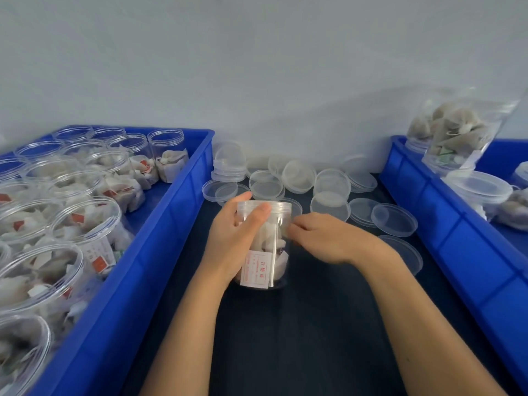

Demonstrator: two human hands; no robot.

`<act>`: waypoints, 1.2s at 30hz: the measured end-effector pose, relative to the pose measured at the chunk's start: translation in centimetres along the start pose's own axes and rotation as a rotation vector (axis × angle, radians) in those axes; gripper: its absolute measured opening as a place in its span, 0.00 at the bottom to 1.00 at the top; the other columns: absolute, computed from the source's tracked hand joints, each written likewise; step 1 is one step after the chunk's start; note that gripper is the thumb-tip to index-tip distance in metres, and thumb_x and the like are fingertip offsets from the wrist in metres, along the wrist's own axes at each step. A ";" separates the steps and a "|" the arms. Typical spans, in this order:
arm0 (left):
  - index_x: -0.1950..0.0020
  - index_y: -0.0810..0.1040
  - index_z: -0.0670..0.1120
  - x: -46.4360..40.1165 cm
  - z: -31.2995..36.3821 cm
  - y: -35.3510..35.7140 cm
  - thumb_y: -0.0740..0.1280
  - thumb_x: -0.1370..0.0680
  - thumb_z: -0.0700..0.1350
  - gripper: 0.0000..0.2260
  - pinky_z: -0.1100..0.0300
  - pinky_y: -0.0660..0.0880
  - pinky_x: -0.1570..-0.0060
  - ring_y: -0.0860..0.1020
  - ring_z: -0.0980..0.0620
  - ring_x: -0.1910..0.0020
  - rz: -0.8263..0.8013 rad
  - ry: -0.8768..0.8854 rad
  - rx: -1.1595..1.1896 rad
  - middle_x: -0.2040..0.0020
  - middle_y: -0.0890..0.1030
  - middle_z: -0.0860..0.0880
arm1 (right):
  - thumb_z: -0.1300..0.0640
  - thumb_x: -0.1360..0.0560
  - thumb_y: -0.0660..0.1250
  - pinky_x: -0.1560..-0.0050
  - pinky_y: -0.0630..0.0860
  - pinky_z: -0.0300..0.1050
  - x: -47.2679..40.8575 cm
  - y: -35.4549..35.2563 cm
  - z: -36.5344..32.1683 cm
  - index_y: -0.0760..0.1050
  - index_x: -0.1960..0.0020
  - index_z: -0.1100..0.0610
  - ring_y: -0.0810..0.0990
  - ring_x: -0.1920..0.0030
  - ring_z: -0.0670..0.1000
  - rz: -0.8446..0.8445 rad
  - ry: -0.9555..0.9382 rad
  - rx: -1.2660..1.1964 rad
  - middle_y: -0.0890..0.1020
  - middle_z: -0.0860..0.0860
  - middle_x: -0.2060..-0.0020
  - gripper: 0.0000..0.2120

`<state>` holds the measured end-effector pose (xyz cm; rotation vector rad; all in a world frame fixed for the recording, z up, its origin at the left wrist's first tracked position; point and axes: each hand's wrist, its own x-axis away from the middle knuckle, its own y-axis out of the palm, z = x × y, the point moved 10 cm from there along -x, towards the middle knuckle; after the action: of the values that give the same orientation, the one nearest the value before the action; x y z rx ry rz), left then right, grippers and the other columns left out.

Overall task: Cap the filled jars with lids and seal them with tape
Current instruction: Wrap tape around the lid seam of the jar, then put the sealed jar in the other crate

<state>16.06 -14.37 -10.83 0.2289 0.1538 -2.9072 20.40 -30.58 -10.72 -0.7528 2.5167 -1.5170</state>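
A clear plastic jar filled with white tea bags stands upright on the dark table between my hands. A clear lid sits on its top. A white label with red print shows low on its front. My left hand grips the jar from the left, thumb across the lid's edge. My right hand pinches something thin at the jar's right side just below the lid; a clear strip of tape runs down the jar's front.
A blue crate at the left holds several open filled jars. Loose clear lids lie scattered behind the jar. A second blue crate at the right holds capped jars and a bag of tea bags.
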 end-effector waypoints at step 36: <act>0.18 0.62 0.59 2.2 2.0 5.2 0.71 0.24 0.53 0.35 0.71 0.78 0.44 0.80 0.63 0.34 -0.228 0.190 0.161 0.34 0.81 0.65 | 0.35 0.30 0.75 0.49 0.85 0.47 6.0 -5.3 -1.7 0.76 0.26 0.46 0.84 0.46 0.47 0.333 -0.054 -0.456 0.82 0.46 0.37 0.35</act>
<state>14.85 -20.13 -9.65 0.5496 -0.0261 -3.1230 16.50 -34.00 -4.41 -0.3762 2.7991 -0.8206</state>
